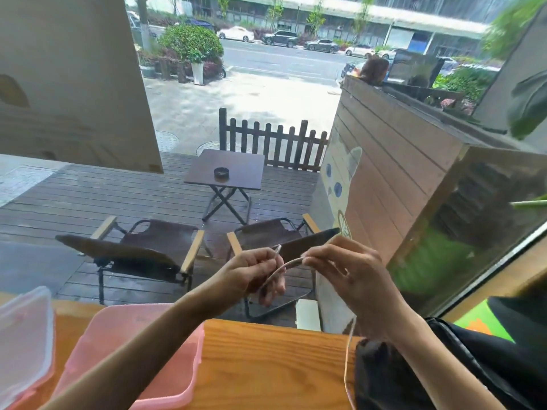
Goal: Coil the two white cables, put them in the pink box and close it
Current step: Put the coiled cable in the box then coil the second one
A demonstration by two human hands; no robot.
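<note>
Above the wooden counter, left hand and right hand pinch 1 white cable.

thin white cable raised; pink box open.

We sit at a wooden counter facing a window. Outside we see a wet deck, two folding chairs, a small table bearing an ashtray, a picket fence, daylight.
</note>
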